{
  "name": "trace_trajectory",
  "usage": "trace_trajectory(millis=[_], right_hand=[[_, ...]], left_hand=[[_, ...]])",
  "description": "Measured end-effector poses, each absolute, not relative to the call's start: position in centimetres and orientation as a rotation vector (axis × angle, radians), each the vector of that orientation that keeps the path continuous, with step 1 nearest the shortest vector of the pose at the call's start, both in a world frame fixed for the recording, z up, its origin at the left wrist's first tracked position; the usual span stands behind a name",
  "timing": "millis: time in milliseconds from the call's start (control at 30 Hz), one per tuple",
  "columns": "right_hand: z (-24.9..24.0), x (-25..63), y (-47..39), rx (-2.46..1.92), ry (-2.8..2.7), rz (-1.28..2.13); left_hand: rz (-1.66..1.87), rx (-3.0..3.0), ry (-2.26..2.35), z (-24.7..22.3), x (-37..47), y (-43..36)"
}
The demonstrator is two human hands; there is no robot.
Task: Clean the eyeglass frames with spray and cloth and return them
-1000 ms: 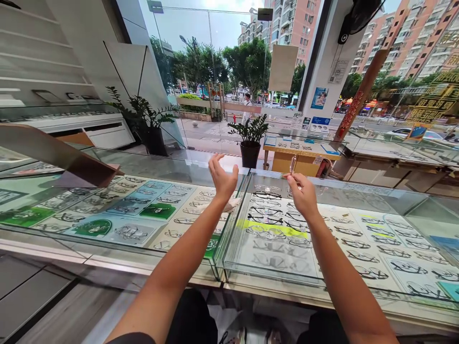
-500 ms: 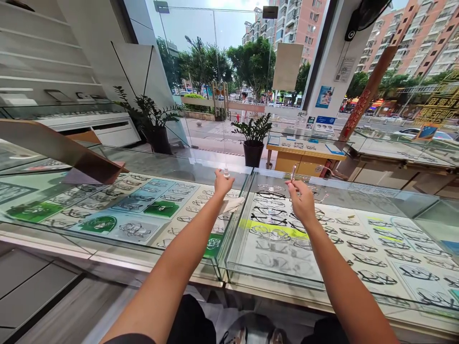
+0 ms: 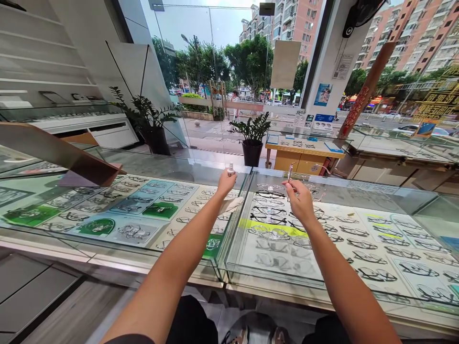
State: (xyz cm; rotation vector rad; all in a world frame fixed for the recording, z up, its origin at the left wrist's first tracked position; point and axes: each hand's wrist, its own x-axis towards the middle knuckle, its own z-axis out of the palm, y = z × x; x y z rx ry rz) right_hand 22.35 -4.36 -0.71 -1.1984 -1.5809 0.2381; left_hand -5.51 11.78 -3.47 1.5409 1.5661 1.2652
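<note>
My left hand (image 3: 226, 183) is closed round a small spray bottle (image 3: 230, 169) with a pale nozzle, held upright above the glass counter. To its right, my right hand (image 3: 300, 198) pinches a pair of thin-framed eyeglasses (image 3: 290, 171). One slim part of them stands up from my fingertips, and fine, faint lines show beyond the hand. A folded pale cloth (image 3: 232, 205) lies on the counter glass just below my left hand.
Rows of eyeglasses (image 3: 269, 211) lie inside the glass display counter (image 3: 229, 267). A brown tilted panel (image 3: 71, 155) stands at left. Potted plants (image 3: 252, 152) and a wooden table (image 3: 304, 160) are beyond the counter, before the glass shopfront.
My left hand and the spray bottle have moved slightly right and up, and its fingers have closed in round the bottle. My right hand with the eyeglasses has barely moved.
</note>
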Motion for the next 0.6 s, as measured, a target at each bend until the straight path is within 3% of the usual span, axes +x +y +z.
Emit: trace_trajectory(millis=[167,300,433,600], right_hand=[[0.1,21.7,-5.2,-1.163,-1.607,0.331],[0.3,20.9,-5.8,-1.130,-1.633,0.464],[0.2,20.4,-6.0,-1.122,-1.677,0.544],[0.1,20.0,-6.3,-1.101,-1.706,0.649]], left_hand=[[1.140,1.496,1.091,-0.4,-2.2,7.1],[0.848,1.201,0.510,1.1,-0.8,3.8],[0.733,1.169,0.419,1.7,-0.4,2.6],[0.860,1.312,0.534,0.8,0.2,2.7]])
